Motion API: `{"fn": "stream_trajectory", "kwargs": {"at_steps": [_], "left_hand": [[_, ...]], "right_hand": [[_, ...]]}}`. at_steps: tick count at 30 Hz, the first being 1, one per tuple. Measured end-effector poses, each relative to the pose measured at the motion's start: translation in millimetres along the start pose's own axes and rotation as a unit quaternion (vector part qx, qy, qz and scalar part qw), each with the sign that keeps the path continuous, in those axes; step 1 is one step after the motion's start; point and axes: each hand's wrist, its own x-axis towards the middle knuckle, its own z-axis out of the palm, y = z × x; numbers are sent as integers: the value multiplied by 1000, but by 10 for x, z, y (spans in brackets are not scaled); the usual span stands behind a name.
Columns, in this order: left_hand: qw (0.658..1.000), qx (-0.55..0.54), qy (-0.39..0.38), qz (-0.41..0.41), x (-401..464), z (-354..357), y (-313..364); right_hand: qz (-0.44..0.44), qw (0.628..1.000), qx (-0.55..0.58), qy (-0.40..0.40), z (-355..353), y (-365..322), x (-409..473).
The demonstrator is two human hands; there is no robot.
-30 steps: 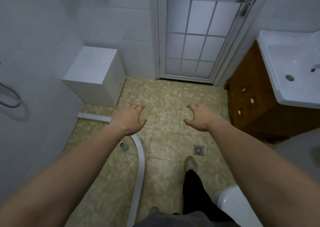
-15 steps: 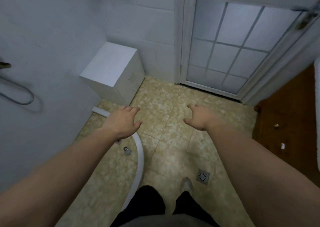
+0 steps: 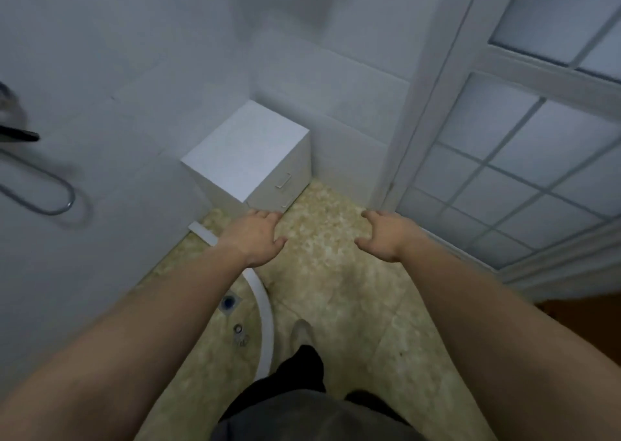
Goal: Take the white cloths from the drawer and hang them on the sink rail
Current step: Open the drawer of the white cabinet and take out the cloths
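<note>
Both hands are held out over the floor [image 3: 329,272], palms down and holding nothing. The left hand [image 3: 257,235] has loosely bent fingers and sits just at 6 o'clock of the cabinet [image 3: 248,151]; whether its fingertips touch the cabinet's lower front cannot be told. The right hand [image 3: 386,235] is at 3 o'clock of the left, well apart from it, fingers relaxed and slightly curled, thumb out toward the left.

The cabinet is a small white box in the corner at 12 o'clock, standing on the floor against the tiled wall [image 3: 117,104]. Its front shows two drawers, each with a thin handle [image 3: 283,181]; both look closed, so what is in them is hidden. No cloth shows anywhere.

At 2 o'clock is a white door [image 3: 524,158] with frosted panes. At 9 o'clock a metal loop [image 3: 43,192] hangs on the wall. A white curved strip [image 3: 265,313] runs across the floor at 6 o'clock, with a drain [image 3: 229,302] beside it.
</note>
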Motion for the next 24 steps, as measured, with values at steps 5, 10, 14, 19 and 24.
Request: {"fn": "stream_trajectory", "kwargs": {"at_steps": [5, 10, 14, 19, 24], "left_hand": [[999, -16, 11, -33, 712, -360, -506], [997, -11, 17, -72, 1349, -653, -773], [992, -29, 17, -118, 1783, -752, -808], [972, -52, 2, -227, 2303, -857, -770], [961, -88, 20, -260, 2690, -866, -381]], "right_hand": [[-45, 999, 3, 17, -632, -263, 840], [-106, 994, -27, 13, -1128, -424, 1626], [-155, 987, -45, 2, -1389, -363, 2320], [-235, 970, -63, -20, -1672, -146, 3126], [-272, 954, -101, -75, -1809, 139, 3777]]}}
